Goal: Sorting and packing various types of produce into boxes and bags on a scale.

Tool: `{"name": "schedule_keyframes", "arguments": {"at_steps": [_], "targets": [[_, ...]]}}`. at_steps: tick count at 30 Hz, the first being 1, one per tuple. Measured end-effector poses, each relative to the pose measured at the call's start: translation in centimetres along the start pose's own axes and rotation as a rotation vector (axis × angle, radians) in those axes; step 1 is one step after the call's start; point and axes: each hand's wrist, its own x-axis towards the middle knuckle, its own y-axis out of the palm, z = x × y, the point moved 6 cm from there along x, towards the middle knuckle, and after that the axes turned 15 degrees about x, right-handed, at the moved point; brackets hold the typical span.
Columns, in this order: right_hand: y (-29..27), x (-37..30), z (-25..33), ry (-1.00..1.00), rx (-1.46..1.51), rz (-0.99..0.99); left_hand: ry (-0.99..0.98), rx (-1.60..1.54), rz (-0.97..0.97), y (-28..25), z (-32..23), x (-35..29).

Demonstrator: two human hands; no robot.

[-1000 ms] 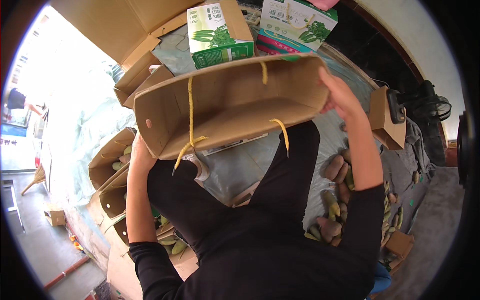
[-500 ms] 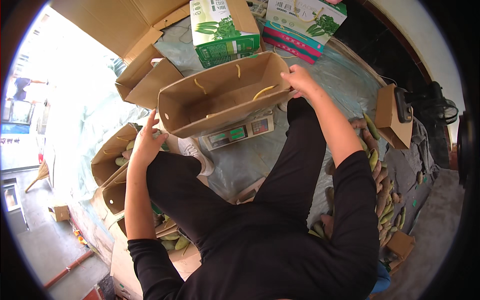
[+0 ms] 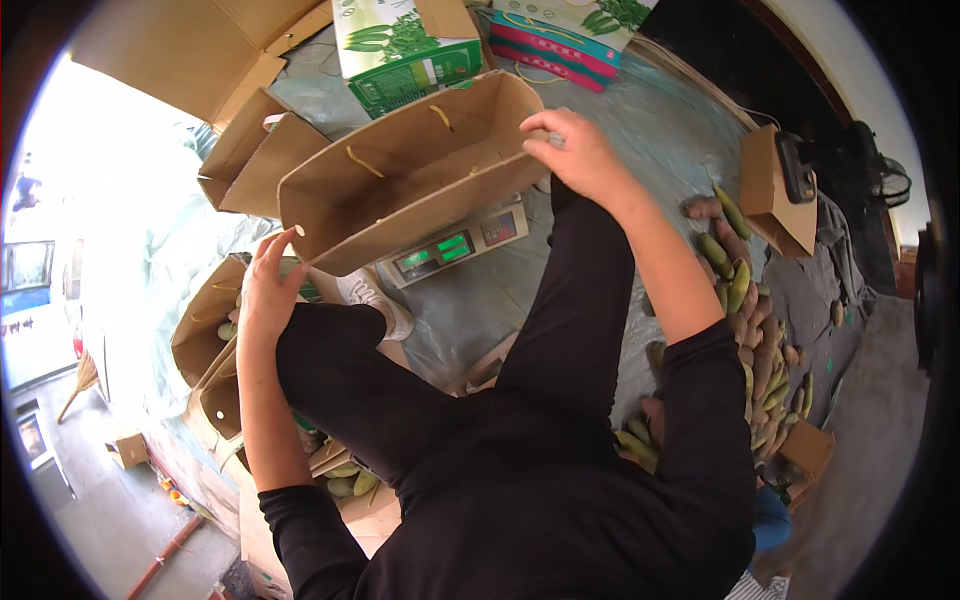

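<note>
An upright brown cardboard box (image 3: 400,215), open at the top and with yellow cord handles, rests over a digital scale (image 3: 455,248) whose display is lit green. My right hand (image 3: 575,155) is at the box's right end, thumb and forefinger curved and apart over the corner. By the left end, my left hand (image 3: 268,290) has its fingers spread, with the fingertips at or very close to the cardboard. The bottom of the box is partly hidden by its near wall, and I cannot make out any contents.
Green-and-white printed boxes (image 3: 410,75) and teal-and-pink boxes (image 3: 555,55) stand behind. Another brown box (image 3: 262,160) is left of the scale. Green and reddish radishes (image 3: 765,365) lie heaped at right, near a black fan (image 3: 875,180). Boxes holding radishes (image 3: 350,482) sit at left.
My view has shifted, moving the scene left and up. The box sits slightly lower over the scale. My right hand's pinch on the box corner has loosened.
</note>
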Motion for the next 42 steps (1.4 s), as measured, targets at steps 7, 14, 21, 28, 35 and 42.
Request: {"name": "schedule_keyframes", "arguments": {"at_steps": [7, 14, 21, 28, 35, 42], "targets": [[-6.8, -7.9, -9.7, 0.135, 0.228, -0.333, 0.033, 0.085, -0.034, -0.5, -0.7, -0.2], [0.2, -24.6, -22.5, 0.554, -0.073, -0.176, 0.134, 0.194, -0.015, -0.2, -2.8, -0.5], [10.5, -38.9, -27.2, 1.008, -0.031, 0.067, 0.206, 0.182, 0.042, 1.9, -8.2, 1.4], [11.7, -46.0, -32.0, 1.030, 0.141, 0.032, 0.173, 0.288, -0.126, 8.2, -7.8, 4.9], [3.5, -47.8, -36.8, 1.320, 0.133, -0.533, 0.122, 0.380, -0.116, 8.8, -8.2, 5.0], [-4.2, -48.7, -41.7, 1.193, 0.055, -0.825, 0.151, 0.342, -0.157, 9.5, -9.4, 6.1]]}}
